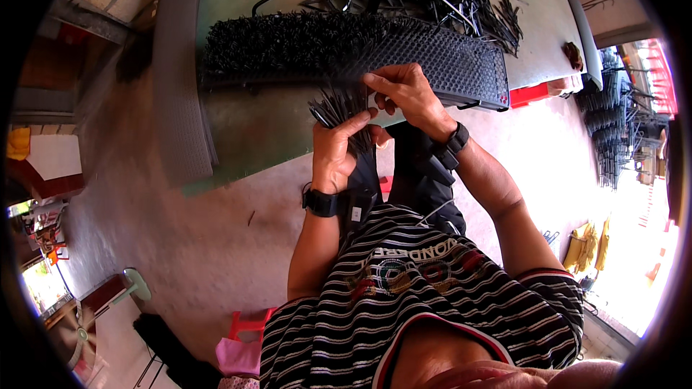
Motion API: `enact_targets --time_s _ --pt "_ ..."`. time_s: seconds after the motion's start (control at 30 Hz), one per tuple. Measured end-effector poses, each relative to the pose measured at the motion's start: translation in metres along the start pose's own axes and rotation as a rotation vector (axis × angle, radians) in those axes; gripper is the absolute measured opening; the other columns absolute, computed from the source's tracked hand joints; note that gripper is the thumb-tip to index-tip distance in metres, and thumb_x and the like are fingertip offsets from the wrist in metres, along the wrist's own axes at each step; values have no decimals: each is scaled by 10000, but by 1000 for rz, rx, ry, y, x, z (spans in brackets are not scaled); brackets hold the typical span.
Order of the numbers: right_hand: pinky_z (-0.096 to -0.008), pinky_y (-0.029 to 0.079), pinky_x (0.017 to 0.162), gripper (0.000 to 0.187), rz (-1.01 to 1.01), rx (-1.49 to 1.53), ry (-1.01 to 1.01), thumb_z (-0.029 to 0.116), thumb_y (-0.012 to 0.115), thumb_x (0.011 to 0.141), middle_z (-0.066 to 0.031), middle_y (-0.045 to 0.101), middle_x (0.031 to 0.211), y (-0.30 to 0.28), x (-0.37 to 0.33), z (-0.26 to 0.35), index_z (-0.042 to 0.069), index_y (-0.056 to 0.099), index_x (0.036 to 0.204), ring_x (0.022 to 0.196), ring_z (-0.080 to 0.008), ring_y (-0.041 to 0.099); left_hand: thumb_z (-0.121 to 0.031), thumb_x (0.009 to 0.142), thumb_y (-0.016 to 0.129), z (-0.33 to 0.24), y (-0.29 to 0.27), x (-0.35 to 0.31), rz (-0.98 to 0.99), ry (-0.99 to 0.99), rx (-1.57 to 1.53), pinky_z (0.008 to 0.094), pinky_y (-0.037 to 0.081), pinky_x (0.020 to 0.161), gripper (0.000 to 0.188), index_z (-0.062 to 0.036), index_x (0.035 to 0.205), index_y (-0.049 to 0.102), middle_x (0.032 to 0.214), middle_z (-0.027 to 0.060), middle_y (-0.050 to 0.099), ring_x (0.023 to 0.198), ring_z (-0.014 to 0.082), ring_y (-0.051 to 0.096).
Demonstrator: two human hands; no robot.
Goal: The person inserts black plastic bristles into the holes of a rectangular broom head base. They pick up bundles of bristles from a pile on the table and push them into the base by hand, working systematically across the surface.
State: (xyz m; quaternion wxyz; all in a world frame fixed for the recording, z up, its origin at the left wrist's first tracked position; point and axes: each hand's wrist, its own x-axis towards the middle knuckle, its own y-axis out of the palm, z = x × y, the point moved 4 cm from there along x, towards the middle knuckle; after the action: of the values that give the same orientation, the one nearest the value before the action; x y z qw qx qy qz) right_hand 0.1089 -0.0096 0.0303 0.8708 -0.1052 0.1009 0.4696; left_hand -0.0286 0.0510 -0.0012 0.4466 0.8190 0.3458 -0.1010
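I see the left hand point(334, 151), fingers closed round black strips point(337, 106), near the holed panel point(465, 63), probably for reach; whether the right hand point(412, 99)'s fingers pinch one, I can't tell.

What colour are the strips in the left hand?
Black strips, seen in the head view.

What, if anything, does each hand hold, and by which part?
The left hand grips a bundle of thin, black, plastic-looking strips below their fanned upper ends; whether the right hand pinches one is too blurred to tell.
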Motion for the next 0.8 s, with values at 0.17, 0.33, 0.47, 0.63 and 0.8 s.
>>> enact_targets --time_s 0.17,0.33,0.47,0.63,0.8 --pt "-205 498 525 224 -149 157 -180 169 572 906 -71 648 758 -5 6 17 -49 625 925 599 -92 610 -3 759 679 2 -17 5 -76 10 25 328 527 545 229 -11 979 615 865 113 661 648 238 644" --pt "-220 528 635 241 -391 -159 -580 35 535 901 -117 657 865 6 4 38 -26 475 1126 722 -135 661 14 766 658 2 -27 8 -118 9 4 370 542 576 205 -13 966 620 843 103 650 668 253 646" --pt "-214 523 634 180 -386 -217 -615 30 536 900 -111 654 865 10 19 23 -15 486 1066 727 -136 665 58 750 644 -1 -22 4 -177 7 -78 370 535 537 152 21 895 621 792 112 638 627 259 642" --pt "-247 505 588 135 -363 -489 -700 19 592 846 -110 640 825 15 24 22 1 572 979 681 -157 658 77 738 643 -1 -24 5 -204 22 -82 359 526 506 124 41 855 619 779 124 641 609 265 645" --pt "-309 480 538 100 -352 -886 -918 75 638 795 -114 643 817 21 25 36 33 655 884 593 -203 617 78 736 643 -1 -24 4 -201 72 -54 349 521 503 148 43 877 613 784 128 644 619 267 651"
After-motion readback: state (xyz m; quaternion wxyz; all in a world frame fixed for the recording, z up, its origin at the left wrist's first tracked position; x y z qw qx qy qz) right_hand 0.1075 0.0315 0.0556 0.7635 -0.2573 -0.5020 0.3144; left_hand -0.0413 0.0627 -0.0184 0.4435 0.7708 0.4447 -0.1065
